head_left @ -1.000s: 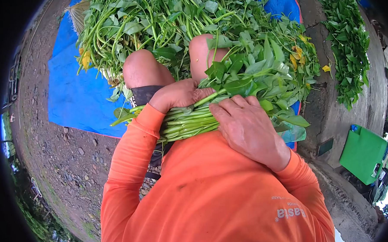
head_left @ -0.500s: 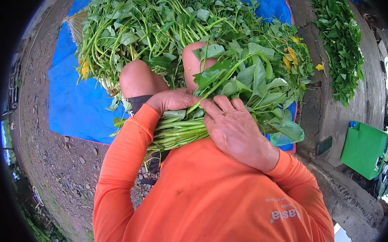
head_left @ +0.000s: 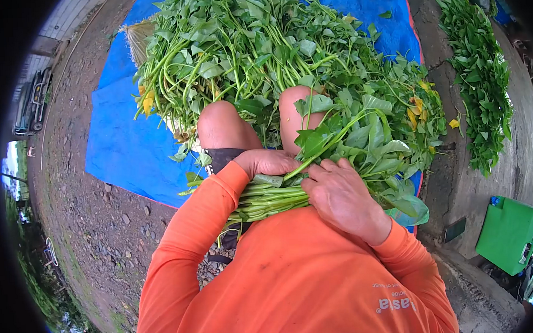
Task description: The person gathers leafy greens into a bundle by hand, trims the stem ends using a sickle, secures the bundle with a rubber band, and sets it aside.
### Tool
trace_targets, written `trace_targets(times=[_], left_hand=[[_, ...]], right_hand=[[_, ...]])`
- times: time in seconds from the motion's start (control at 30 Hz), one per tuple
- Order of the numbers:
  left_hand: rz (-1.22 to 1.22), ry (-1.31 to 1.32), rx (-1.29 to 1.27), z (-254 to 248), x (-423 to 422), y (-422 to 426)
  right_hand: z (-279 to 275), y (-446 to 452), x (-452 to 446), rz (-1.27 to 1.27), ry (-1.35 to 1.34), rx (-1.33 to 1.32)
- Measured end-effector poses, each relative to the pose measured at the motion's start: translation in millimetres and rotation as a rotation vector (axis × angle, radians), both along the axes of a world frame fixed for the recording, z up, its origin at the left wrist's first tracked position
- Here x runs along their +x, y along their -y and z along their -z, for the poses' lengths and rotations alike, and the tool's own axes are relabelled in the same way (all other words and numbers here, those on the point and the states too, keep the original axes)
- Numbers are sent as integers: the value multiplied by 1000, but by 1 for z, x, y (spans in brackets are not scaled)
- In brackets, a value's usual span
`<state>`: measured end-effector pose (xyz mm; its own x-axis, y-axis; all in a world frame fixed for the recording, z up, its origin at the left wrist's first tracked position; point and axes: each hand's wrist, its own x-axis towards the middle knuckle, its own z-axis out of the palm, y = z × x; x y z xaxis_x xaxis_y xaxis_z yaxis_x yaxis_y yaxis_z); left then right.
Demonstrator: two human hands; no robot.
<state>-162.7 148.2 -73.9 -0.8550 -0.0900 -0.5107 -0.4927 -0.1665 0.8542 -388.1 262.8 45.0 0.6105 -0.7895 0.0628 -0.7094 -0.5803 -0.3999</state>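
Note:
A bundle of long green stems (head_left: pixel 262 201), which look like water spinach, lies across my lap with its leaves (head_left: pixel 366 141) to the right. My left hand (head_left: pixel 270 162) is closed at the upper side of the bundle, by a thick single stem (head_left: pixel 325 147) that slants up to the right. Its fingertips are partly hidden. My right hand (head_left: pixel 346 200) lies over the bundle with its fingers curled down round the stems, close to the left fingertips. Past my knees a large heap of the same greens (head_left: pixel 232 55) covers much of a blue tarp (head_left: pixel 119 134).
Another pile of greens (head_left: pixel 475 80) lies on the concrete ledge at the right. A green box (head_left: pixel 507 234) stands below it. Yellowed leaves (head_left: pixel 417 111) show in the heap's right side. Gravelly ground (head_left: pixel 112 233) stretches along the left, with a parked vehicle (head_left: pixel 33 100) farther off.
The view has shifted, so the whole scene sits lower and more to the right. My right fingers have curled in more and sit closer to the left hand.

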Motion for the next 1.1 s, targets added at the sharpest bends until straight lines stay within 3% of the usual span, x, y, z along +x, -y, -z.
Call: trace_targets(times=[0.13,0.17,0.2,0.23,0.3,0.37,0.43,0.5,0.53,0.63,0.77,0.87,1.0,1.1], left_hand=[[199,-319,-383,54,10,12],[127,-275,-290,59,14,9],[49,-234,-199,46,11,5],[-152,-32,82,-9,7,6],[-124,-118,-272,-42,17,17],[-179,-33,-480,-88,19,26],[-302,216,-516,-140,6,30],[-174,451,-730,-159,-8,35],[-106,569,-826,-160,-9,38],[-218,318,-775,-98,7,46],[-192,264,-729,-115,15,48],[-175,283,-808,-97,17,52],[-237,293,-725,-95,16,52],[-238,354,-697,-115,14,50]], right_hand=[[5,-2,0,31,11,-34],[4,-2,0,39,-5,-42],[1,0,0,45,-21,-49],[-1,2,1,47,-37,-54],[-3,10,3,70,16,-175],[-2,20,8,88,34,-267],[1,31,13,112,33,-338],[15,36,18,146,42,-421],[25,33,20,152,13,-331],[24,18,13,158,91,-202],[-28,-5,-18,93,162,123],[-41,-1,4,-66,475,192],[3,28,38,41,-45,-376],[5,20,41,115,-114,-234]])
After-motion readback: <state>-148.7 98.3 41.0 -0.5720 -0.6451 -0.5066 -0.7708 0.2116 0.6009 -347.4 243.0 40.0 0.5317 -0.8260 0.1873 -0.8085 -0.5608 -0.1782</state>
